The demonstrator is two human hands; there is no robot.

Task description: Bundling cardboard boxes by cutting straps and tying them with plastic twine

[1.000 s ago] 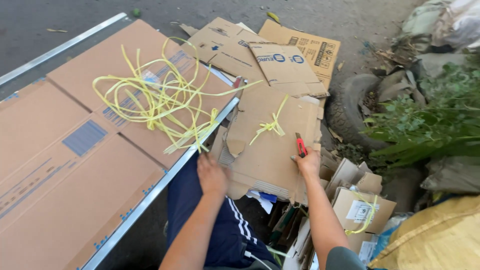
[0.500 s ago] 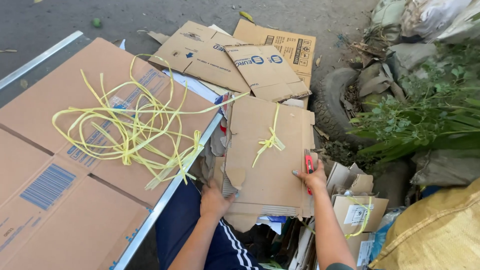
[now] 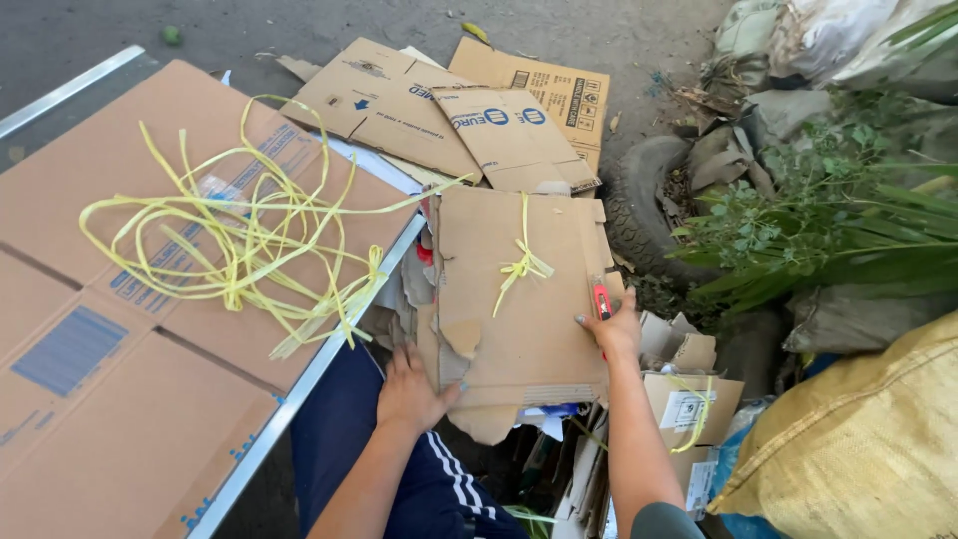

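Observation:
A stack of flattened brown cardboard (image 3: pixel 519 319), tied with a yellow plastic strap knotted on top (image 3: pixel 521 265), stands in front of me. My left hand (image 3: pixel 411 391) presses on its lower left edge. My right hand (image 3: pixel 611 327) holds its right edge and grips a small red cutter (image 3: pixel 602 299). A tangle of loose yellow strap (image 3: pixel 239 250) lies on large flat cardboard sheets (image 3: pixel 120 329) to the left.
More flattened boxes (image 3: pixel 439 110) lie on the ground beyond the stack. An old tyre (image 3: pixel 649 200), green plants (image 3: pixel 798 230), a yellow woven sack (image 3: pixel 858 449) and small boxes (image 3: pixel 689 399) crowd the right side. A metal edge (image 3: pixel 299 384) borders the large sheets.
The tied stack has come closer and more upright toward me. My left hand slid down to its lower left edge; my right hand stays on the right edge with the cutter.

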